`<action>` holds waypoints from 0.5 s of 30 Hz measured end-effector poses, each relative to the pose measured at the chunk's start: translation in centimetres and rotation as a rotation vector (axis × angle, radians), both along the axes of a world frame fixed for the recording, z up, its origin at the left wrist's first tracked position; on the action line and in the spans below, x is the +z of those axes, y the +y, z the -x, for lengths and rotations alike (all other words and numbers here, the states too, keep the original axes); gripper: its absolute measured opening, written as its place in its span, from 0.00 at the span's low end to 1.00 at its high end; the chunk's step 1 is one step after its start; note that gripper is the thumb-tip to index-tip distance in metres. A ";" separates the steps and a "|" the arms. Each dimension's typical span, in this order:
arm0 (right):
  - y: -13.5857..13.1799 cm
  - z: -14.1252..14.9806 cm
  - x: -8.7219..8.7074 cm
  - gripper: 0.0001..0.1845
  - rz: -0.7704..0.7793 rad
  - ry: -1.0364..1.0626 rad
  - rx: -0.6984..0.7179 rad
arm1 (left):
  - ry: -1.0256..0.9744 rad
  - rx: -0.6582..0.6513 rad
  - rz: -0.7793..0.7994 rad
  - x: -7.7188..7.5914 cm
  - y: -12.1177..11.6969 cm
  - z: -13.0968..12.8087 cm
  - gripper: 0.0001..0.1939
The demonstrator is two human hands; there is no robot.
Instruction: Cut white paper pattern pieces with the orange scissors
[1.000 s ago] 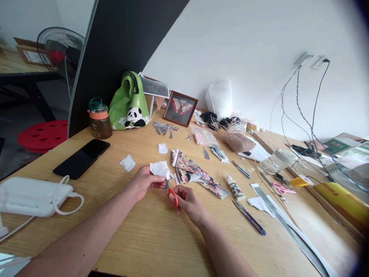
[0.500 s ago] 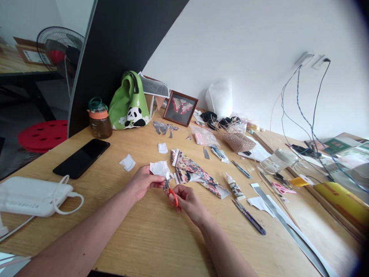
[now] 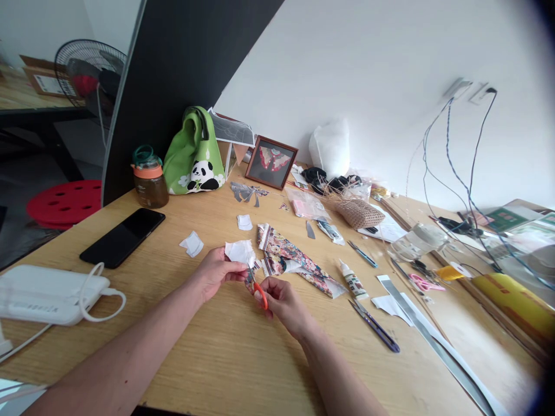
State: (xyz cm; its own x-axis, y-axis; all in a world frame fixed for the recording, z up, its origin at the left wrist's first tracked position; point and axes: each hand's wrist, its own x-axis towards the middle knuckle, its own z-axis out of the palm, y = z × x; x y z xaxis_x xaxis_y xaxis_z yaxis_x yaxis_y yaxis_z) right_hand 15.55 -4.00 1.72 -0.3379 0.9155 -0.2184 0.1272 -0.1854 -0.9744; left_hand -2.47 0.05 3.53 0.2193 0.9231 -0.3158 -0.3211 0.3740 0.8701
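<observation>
My left hand (image 3: 214,273) pinches a small white piece of paper (image 3: 240,252) just above the wooden table (image 3: 225,358). My right hand (image 3: 284,303) is closed around small orange-handled scissors (image 3: 259,293), whose blades meet the lower edge of the paper. A folded strip of flower-patterned paper (image 3: 295,261) lies right behind both hands, with small white scraps (image 3: 192,244) to the left.
A black phone (image 3: 122,237) and a white power bank (image 3: 47,294) with its cable lie at the left. A brown jar (image 3: 150,178), green panda bag (image 3: 195,153) and framed picture (image 3: 272,162) stand behind. A glue bottle (image 3: 352,280), dark tweezers (image 3: 375,326), a metal ruler (image 3: 429,338) and pink scissors (image 3: 422,283) lie right.
The hands have hardly moved; the orange scissors have shifted very slightly against the paper's edge.
</observation>
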 end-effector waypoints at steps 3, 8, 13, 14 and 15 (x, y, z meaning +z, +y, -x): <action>0.0 0.0 0.2 0.24 0.011 -0.003 0.000 | -0.004 -0.016 -0.011 -0.1 0.0 0.0 0.12; -0.1 0.0 0.2 0.23 0.011 -0.008 0.009 | -0.011 -0.032 -0.018 -0.4 -0.1 0.1 0.13; 0.0 0.0 0.1 0.23 0.020 0.010 0.004 | -0.005 -0.025 -0.007 -0.3 0.0 0.0 0.12; 0.0 0.0 0.1 0.24 0.021 0.010 0.003 | -0.004 -0.024 -0.006 -0.2 0.0 0.0 0.12; 0.0 0.1 0.0 0.24 0.019 0.007 0.001 | -0.002 -0.023 -0.006 -0.2 0.0 0.0 0.12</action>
State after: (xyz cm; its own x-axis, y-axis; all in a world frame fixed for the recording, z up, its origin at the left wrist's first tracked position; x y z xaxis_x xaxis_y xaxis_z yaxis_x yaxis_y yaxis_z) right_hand 15.49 -4.03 1.76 -0.3406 0.9107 -0.2337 0.1207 -0.2042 -0.9715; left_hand -2.42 0.02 3.32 0.2414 0.9196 -0.3100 -0.3144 0.3764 0.8715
